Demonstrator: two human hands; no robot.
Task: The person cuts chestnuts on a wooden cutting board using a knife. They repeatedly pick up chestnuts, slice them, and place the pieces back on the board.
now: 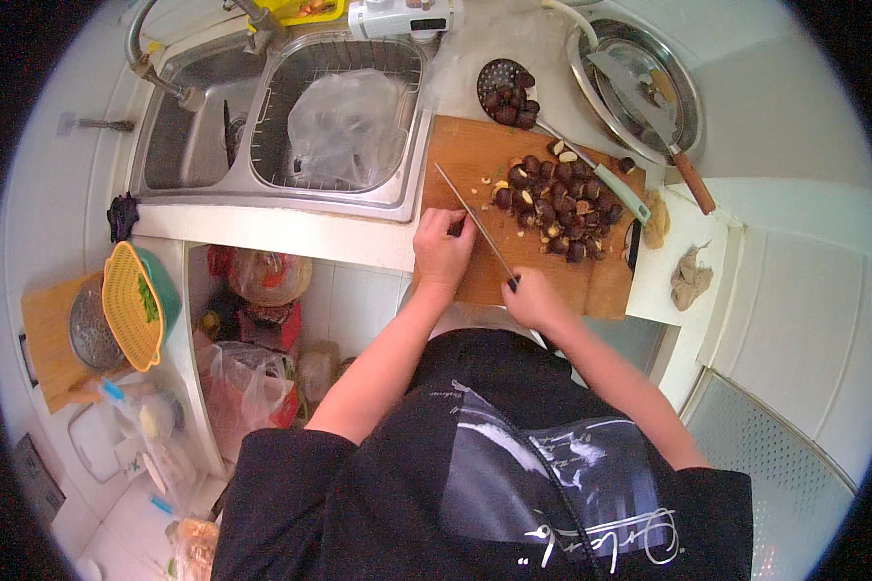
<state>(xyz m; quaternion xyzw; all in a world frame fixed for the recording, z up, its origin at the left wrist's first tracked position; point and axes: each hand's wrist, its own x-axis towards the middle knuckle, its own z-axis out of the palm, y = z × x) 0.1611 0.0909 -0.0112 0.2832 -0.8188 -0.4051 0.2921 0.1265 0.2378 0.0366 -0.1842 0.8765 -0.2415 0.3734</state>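
Note:
My left hand (443,247) pinches a dark brown chestnut (455,229) against the left part of a wooden cutting board (459,141). In my right hand (539,299) is the dark handle of a kitchen knife (477,222). Its blade is seen nearly edge-on and slants away to the far left, just right of my left fingers. A pile of chestnuts (563,207), some with pale flesh showing, covers the right half of the board. Small pale crumbs lie between the pile and the blade.
A skimmer (488,78) holding several chestnuts lies behind the board, its pale green handle crossing the pile's edge. A cleaver (643,112) rests across a steel basin (690,80). Left is a double sink (276,123) with a plastic bag (345,120). A crumpled cloth (692,278) lies right.

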